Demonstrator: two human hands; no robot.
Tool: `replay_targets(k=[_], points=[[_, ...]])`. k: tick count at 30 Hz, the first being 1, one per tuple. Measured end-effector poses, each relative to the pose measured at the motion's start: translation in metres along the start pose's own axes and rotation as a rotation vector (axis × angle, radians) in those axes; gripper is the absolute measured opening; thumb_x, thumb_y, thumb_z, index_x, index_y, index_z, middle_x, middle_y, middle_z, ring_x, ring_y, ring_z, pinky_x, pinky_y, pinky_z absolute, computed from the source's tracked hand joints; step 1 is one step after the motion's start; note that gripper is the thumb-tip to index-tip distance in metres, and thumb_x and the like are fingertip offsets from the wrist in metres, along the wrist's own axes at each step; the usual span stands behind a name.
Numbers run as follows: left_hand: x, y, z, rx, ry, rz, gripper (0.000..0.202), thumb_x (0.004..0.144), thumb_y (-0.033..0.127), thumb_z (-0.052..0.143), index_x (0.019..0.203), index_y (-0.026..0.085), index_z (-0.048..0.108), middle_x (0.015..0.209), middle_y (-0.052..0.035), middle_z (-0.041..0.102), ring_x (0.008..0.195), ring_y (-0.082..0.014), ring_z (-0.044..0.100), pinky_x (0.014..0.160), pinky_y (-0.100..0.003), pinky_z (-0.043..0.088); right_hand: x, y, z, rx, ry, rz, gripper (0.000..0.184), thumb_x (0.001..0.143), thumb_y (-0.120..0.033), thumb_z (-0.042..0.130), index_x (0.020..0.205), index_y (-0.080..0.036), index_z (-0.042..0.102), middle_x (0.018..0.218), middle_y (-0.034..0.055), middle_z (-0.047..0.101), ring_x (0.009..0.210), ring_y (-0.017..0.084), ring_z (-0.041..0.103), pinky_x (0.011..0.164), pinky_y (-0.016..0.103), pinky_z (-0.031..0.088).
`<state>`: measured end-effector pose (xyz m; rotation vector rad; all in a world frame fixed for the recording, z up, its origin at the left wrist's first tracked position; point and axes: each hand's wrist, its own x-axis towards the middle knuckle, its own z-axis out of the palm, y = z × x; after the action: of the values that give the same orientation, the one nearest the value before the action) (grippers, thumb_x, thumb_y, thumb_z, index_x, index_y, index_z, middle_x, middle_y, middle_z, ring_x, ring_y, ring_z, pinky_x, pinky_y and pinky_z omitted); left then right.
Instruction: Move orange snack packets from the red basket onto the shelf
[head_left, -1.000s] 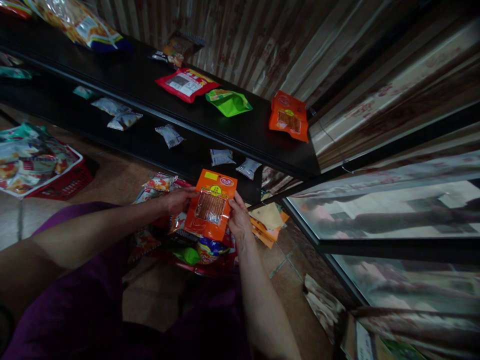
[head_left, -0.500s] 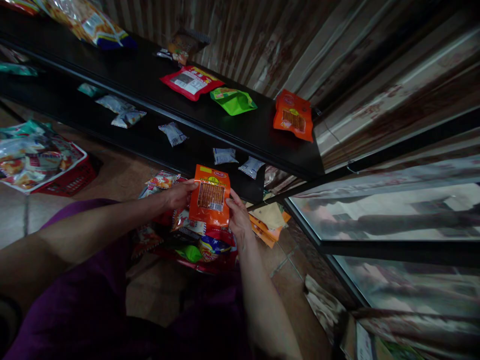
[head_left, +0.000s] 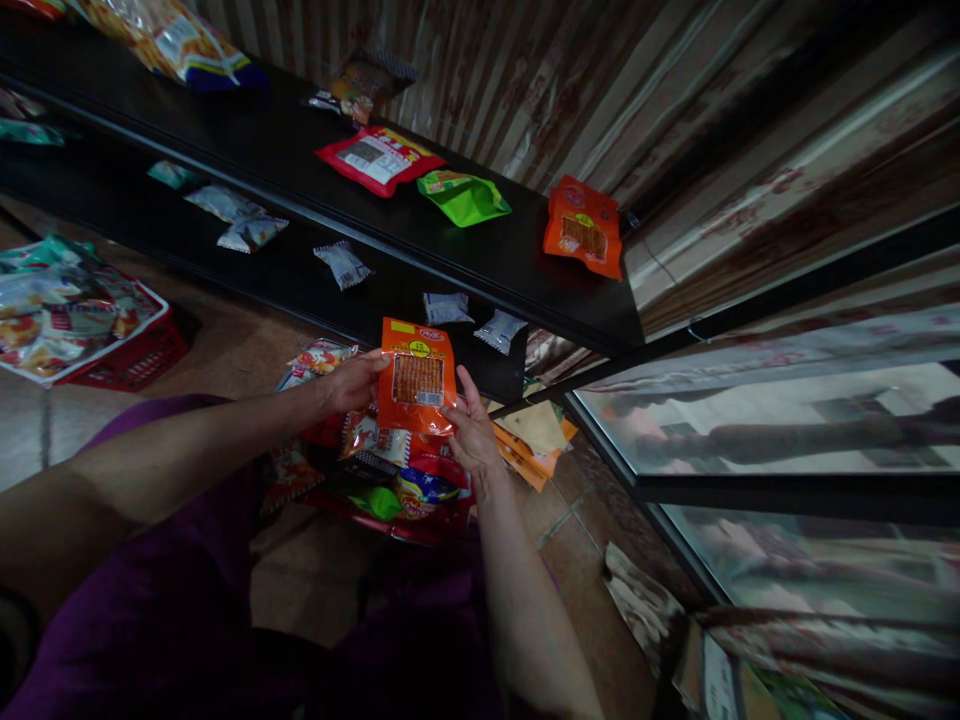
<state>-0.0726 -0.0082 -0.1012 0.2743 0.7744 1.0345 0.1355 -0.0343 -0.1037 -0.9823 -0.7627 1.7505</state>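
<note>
I hold an orange snack packet (head_left: pixel 416 376) with a clear window upright between both hands. My left hand (head_left: pixel 352 380) grips its left edge with fingers curled. My right hand (head_left: pixel 471 432) holds its lower right corner, thumb and fingers pinching. Under the packet sits a red basket (head_left: pixel 420 530) filled with several mixed snack packets. A matching orange packet (head_left: pixel 583 227) lies on the black upper shelf (head_left: pixel 300 150) to the right.
On the upper shelf lie a red packet (head_left: pixel 373 159) and a green packet (head_left: pixel 463 197). The lower shelf holds several small silver sachets (head_left: pixel 342 264). A second red basket (head_left: pixel 124 360) of snacks stands on the tiled floor at left. A glass door (head_left: pixel 787 420) is at right.
The orange packet has risen a little toward the shelves and tipped more upright, both hands moving with it.
</note>
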Motion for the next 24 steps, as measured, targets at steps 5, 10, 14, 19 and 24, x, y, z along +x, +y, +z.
replay_targets(k=[5, 10, 14, 19, 24], points=[[0.002, 0.001, -0.003, 0.011, -0.057, 0.001, 0.038, 0.075, -0.001, 0.057, 0.111, 0.012, 0.063, 0.094, -0.0085, 0.072, 0.077, -0.0173, 0.069, 0.075, -0.03, 0.055, -0.005, -0.004, 0.003, -0.013, -0.055, -0.027, 0.084, 0.062, -0.004, 0.067, 0.137, -0.032, 0.043, 0.105, -0.0022, 0.073, 0.083, 0.016, 0.07, 0.072, 0.03, 0.059], [0.001, 0.001, -0.001, 0.047, -0.068, -0.033, 0.044, 0.074, -0.004, 0.051, 0.114, 0.01, 0.063, 0.095, -0.0108, 0.072, 0.077, -0.0193, 0.07, 0.075, -0.034, 0.055, -0.007, -0.006, 0.005, -0.029, -0.042, -0.02, 0.083, 0.059, -0.002, 0.068, 0.134, -0.032, 0.047, 0.112, -0.0013, 0.071, 0.082, 0.015, 0.069, 0.068, 0.027, 0.057], [0.0, 0.001, 0.002, 0.052, -0.084, -0.041, 0.049, 0.071, -0.007, 0.049, 0.114, 0.01, 0.063, 0.095, -0.0102, 0.072, 0.079, -0.0193, 0.07, 0.076, -0.033, 0.055, -0.006, -0.005, 0.003, -0.041, -0.019, -0.021, 0.082, 0.059, -0.001, 0.066, 0.133, -0.032, 0.048, 0.109, -0.0021, 0.072, 0.083, 0.016, 0.069, 0.07, 0.027, 0.057], [-0.001, -0.002, 0.006, 0.051, -0.091, -0.046, 0.054, 0.068, -0.01, 0.051, 0.116, 0.013, 0.063, 0.099, -0.0095, 0.072, 0.084, -0.0196, 0.07, 0.08, -0.034, 0.055, 0.001, 0.004, -0.006, -0.206, 0.014, -0.079, 0.077, 0.062, -0.005, 0.061, 0.134, -0.03, 0.049, 0.119, -0.0014, 0.069, 0.1, 0.019, 0.067, 0.084, 0.034, 0.056], [0.002, -0.01, 0.003, 0.086, -0.12, -0.028, 0.052, 0.071, -0.007, 0.058, 0.115, 0.019, 0.064, 0.097, -0.0067, 0.073, 0.086, -0.0188, 0.071, 0.079, -0.029, 0.054, 0.009, 0.015, -0.019, -0.754, 0.078, -0.334, 0.07, 0.064, -0.006, 0.054, 0.13, -0.03, 0.056, 0.148, -0.0031, 0.044, 0.142, 0.021, 0.031, 0.118, 0.044, 0.023]])
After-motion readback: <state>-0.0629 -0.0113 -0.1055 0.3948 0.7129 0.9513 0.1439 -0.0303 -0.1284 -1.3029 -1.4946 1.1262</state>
